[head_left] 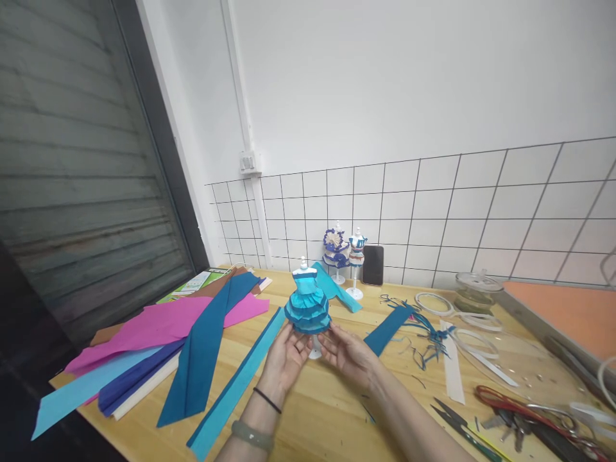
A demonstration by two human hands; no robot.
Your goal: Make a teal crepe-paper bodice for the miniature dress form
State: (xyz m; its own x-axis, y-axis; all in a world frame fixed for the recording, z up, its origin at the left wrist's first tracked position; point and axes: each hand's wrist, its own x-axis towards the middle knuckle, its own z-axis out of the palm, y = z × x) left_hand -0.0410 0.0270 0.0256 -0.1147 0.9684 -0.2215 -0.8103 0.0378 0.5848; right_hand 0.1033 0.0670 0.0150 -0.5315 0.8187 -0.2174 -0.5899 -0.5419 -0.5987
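A small white dress form (pixel 303 264) stands in the middle of the table, wearing a strapless dress (pixel 307 307) of turquoise and dark teal crepe paper with a tiered, ruffled skirt. My left hand (pixel 289 350) cups the left underside of the skirt, its fingers curled in near the stand. From the right, my right hand (pixel 347 351) holds the hem on the other side, thumb and fingers close to it. Between the hands shows the white stand base (pixel 315 350). Some fingertips are hidden beneath the ruffles.
Colored crepe paper sheets (pixel 158 321) lie at left, beside a turquoise strip (pixel 240 378). Two dressed mini forms (pixel 337 250) and a phone (pixel 373 265) stand at the wall. Scissors (pixel 462 427), keys (pixel 510 423), ribbon rolls (pixel 434 303) and teal scraps (pixel 428 330) lie at right.
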